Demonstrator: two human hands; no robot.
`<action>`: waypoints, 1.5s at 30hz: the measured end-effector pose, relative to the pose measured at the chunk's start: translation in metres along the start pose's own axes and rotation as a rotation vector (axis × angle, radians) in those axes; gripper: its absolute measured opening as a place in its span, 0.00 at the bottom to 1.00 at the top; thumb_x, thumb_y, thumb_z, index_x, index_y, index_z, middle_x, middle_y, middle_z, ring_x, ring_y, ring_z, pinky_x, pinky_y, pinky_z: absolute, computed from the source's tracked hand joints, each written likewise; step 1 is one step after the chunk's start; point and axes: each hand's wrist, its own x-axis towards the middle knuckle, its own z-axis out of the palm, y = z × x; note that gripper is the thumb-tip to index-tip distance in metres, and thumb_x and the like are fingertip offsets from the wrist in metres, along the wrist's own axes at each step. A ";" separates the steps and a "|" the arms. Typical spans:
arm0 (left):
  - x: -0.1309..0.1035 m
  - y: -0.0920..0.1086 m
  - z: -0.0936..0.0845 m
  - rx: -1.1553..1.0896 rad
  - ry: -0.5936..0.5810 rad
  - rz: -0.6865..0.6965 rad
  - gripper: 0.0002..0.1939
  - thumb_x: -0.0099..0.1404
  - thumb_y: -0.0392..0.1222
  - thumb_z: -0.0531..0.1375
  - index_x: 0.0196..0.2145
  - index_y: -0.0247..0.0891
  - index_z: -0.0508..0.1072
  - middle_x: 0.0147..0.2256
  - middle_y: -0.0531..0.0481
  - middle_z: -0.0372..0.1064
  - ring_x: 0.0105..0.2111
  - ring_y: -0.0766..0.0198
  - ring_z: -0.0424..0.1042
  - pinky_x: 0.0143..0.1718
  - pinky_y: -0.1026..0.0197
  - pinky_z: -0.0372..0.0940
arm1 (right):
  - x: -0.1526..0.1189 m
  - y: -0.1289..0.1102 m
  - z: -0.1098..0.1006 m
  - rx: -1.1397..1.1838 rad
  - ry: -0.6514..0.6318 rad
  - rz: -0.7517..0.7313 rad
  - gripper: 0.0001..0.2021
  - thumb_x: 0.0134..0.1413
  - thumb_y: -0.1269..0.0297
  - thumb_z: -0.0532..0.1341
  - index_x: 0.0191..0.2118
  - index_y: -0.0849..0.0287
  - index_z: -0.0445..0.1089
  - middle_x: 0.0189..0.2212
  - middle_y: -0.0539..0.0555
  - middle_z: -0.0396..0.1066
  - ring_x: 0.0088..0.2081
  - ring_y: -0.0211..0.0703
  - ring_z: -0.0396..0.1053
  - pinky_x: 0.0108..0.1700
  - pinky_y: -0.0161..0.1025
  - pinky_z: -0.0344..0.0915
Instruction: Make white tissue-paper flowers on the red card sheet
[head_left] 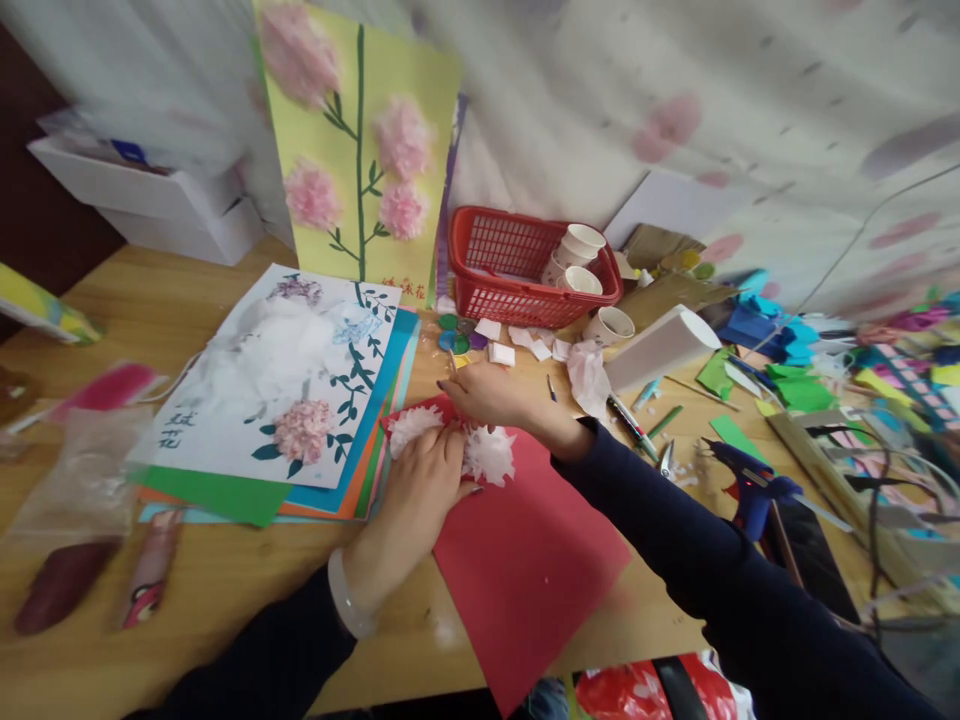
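Note:
A sheet of red paper lies at an angle on the table, its near corner hanging past the front edge. Near its far end are two fluffy white paper flowers, one on the left and one on the right. My left hand is closed at the inner edge of the right flower, thumb below and fingers bent above; its fingertips are partly hidden. Just beyond, my right hand reaches across the paper's far end, fingers stretched out to the left and palm down. Its thumb is out of sight.
Left, a white flower picture covers stacked coloured paper. Behind stand a yellow flower picture and a red basket with paper cups. On the right are a paper roll, a marker, a blue glue gun, a phone and paper scraps.

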 end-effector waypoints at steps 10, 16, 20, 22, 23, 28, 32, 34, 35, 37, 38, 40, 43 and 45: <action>0.001 -0.006 0.003 -0.001 0.025 0.035 0.24 0.62 0.37 0.65 0.53 0.35 0.61 0.48 0.38 0.69 0.49 0.49 0.71 0.48 0.48 0.68 | -0.053 0.003 0.013 0.583 0.278 0.120 0.22 0.70 0.61 0.47 0.23 0.60 0.61 0.17 0.49 0.67 0.20 0.32 0.62 0.28 0.32 0.56; 0.000 -0.006 0.001 0.021 0.010 0.052 0.23 0.63 0.38 0.64 0.53 0.33 0.60 0.47 0.36 0.69 0.49 0.48 0.70 0.48 0.48 0.68 | -0.056 0.000 0.015 0.606 0.343 0.115 0.22 0.69 0.60 0.47 0.22 0.59 0.60 0.17 0.49 0.67 0.18 0.32 0.62 0.26 0.32 0.56; -0.001 -0.007 0.002 -0.002 0.014 0.049 0.23 0.65 0.41 0.62 0.54 0.34 0.60 0.47 0.37 0.69 0.48 0.49 0.70 0.47 0.48 0.68 | -0.056 0.000 0.003 0.646 0.375 0.157 0.22 0.69 0.59 0.47 0.23 0.59 0.61 0.16 0.50 0.68 0.19 0.33 0.64 0.26 0.32 0.58; -0.002 -0.007 0.003 -0.017 0.007 0.053 0.23 0.65 0.40 0.63 0.54 0.33 0.60 0.47 0.36 0.69 0.49 0.48 0.70 0.48 0.47 0.68 | -0.058 0.002 -0.004 0.677 0.395 0.172 0.22 0.69 0.58 0.47 0.23 0.59 0.61 0.16 0.50 0.69 0.19 0.34 0.65 0.26 0.32 0.59; -0.002 -0.007 0.003 -0.022 0.006 0.054 0.24 0.64 0.40 0.63 0.54 0.32 0.60 0.48 0.36 0.69 0.50 0.47 0.70 0.48 0.47 0.67 | -0.060 0.004 -0.007 0.688 0.403 0.176 0.22 0.69 0.58 0.47 0.23 0.59 0.62 0.16 0.50 0.69 0.19 0.34 0.65 0.26 0.32 0.59; -0.004 -0.006 0.002 -0.013 0.034 0.044 0.28 0.64 0.41 0.63 0.58 0.31 0.57 0.49 0.34 0.68 0.50 0.47 0.70 0.50 0.46 0.67 | -0.067 0.006 -0.008 0.751 0.422 0.188 0.23 0.69 0.56 0.47 0.24 0.59 0.62 0.16 0.50 0.70 0.18 0.34 0.66 0.26 0.31 0.60; -0.004 -0.006 0.001 -0.001 0.016 0.040 0.26 0.62 0.41 0.65 0.53 0.32 0.61 0.48 0.36 0.68 0.49 0.47 0.70 0.49 0.48 0.68 | -0.064 0.003 0.004 0.751 0.381 0.188 0.23 0.69 0.57 0.47 0.23 0.59 0.62 0.16 0.50 0.68 0.18 0.33 0.63 0.25 0.31 0.58; -0.003 -0.005 0.000 0.000 0.008 0.032 0.23 0.61 0.40 0.66 0.50 0.32 0.62 0.46 0.37 0.68 0.48 0.48 0.71 0.47 0.48 0.69 | -0.060 0.002 0.010 0.739 0.357 0.174 0.23 0.69 0.57 0.47 0.22 0.59 0.61 0.16 0.50 0.68 0.18 0.33 0.62 0.25 0.31 0.57; -0.002 -0.005 -0.001 0.002 0.005 0.031 0.23 0.61 0.40 0.67 0.49 0.33 0.62 0.45 0.37 0.69 0.47 0.48 0.71 0.47 0.48 0.69 | -0.058 0.002 0.013 0.727 0.346 0.167 0.23 0.69 0.58 0.47 0.22 0.59 0.61 0.16 0.50 0.68 0.18 0.32 0.62 0.25 0.31 0.56; -0.001 -0.004 -0.002 0.003 0.001 0.031 0.23 0.60 0.39 0.67 0.48 0.33 0.63 0.45 0.37 0.69 0.47 0.47 0.71 0.47 0.48 0.69 | -0.054 0.003 0.017 0.679 0.336 0.159 0.22 0.69 0.60 0.48 0.22 0.59 0.59 0.17 0.49 0.67 0.19 0.32 0.62 0.26 0.32 0.55; -0.001 -0.004 -0.002 0.004 0.000 0.029 0.22 0.60 0.39 0.67 0.47 0.33 0.62 0.45 0.37 0.69 0.47 0.47 0.71 0.46 0.48 0.69 | -0.052 0.003 0.019 0.647 0.338 0.156 0.21 0.69 0.60 0.48 0.22 0.59 0.59 0.17 0.49 0.67 0.19 0.32 0.61 0.27 0.32 0.54; -0.001 -0.003 -0.002 0.009 0.007 0.016 0.20 0.61 0.39 0.66 0.46 0.34 0.62 0.45 0.37 0.69 0.46 0.48 0.71 0.46 0.49 0.69 | -0.050 0.004 0.021 0.583 0.345 0.142 0.21 0.69 0.61 0.48 0.22 0.59 0.59 0.17 0.49 0.66 0.20 0.32 0.60 0.27 0.33 0.52; -0.001 -0.004 -0.001 0.011 0.031 0.013 0.19 0.63 0.40 0.64 0.47 0.36 0.61 0.44 0.39 0.70 0.45 0.50 0.72 0.44 0.49 0.69 | -0.047 0.006 0.021 0.514 0.316 0.125 0.21 0.69 0.63 0.46 0.23 0.60 0.61 0.18 0.49 0.65 0.20 0.32 0.57 0.26 0.34 0.49; -0.002 -0.005 0.001 0.010 0.044 0.024 0.19 0.64 0.40 0.64 0.48 0.36 0.61 0.44 0.39 0.70 0.45 0.50 0.72 0.44 0.49 0.69 | -0.045 0.007 0.019 0.477 0.297 0.117 0.20 0.69 0.65 0.46 0.25 0.60 0.63 0.18 0.48 0.64 0.20 0.32 0.56 0.27 0.34 0.48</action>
